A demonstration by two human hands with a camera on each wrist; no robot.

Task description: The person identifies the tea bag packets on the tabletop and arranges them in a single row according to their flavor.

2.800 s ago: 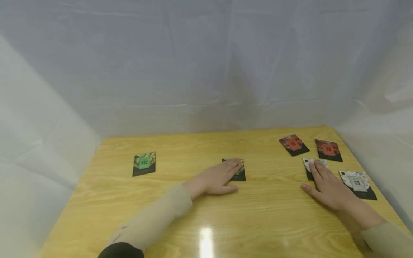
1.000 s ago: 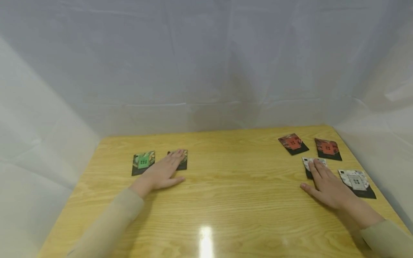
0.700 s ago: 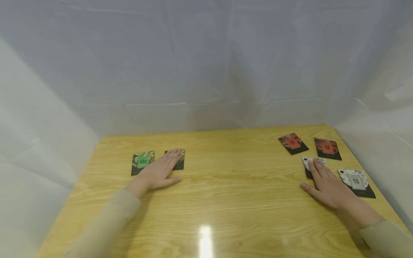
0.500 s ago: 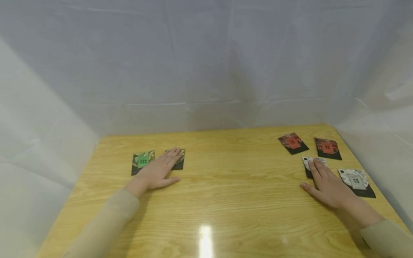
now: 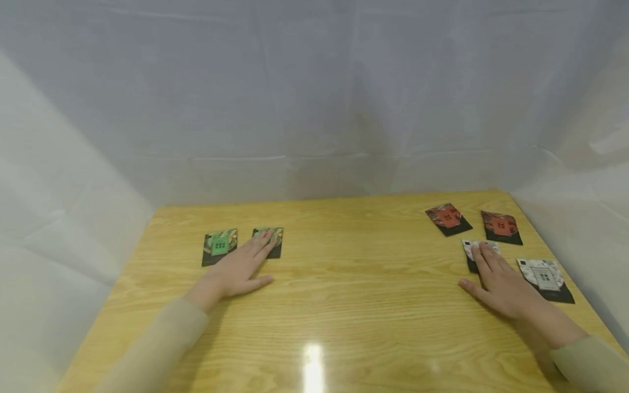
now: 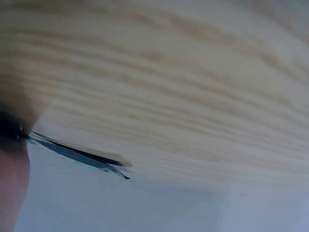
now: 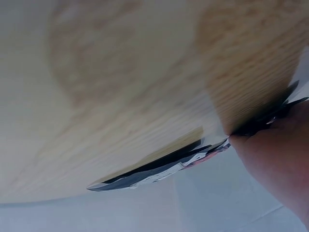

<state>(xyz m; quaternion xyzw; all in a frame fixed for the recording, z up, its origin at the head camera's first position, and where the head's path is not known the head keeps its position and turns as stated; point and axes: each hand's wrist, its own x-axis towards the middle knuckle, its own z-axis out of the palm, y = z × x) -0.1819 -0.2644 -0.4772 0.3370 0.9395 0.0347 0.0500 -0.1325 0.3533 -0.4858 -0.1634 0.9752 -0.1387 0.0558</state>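
The straight-fingered left hand [image 5: 233,275] has brought a rectangular green-and-black packet [image 5: 276,249] beside a matching green packet [image 5: 219,245] on the wood-grained desk [image 5: 363,305], pairing them; the outstretched right hand [image 5: 505,289] touches a white-and-black packet [image 5: 468,252].

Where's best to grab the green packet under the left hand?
I'd pinch the green packet by its right edge, coming from the right: it's thin, lying on the table, and the left hand partly covers it but leaves that edge free.
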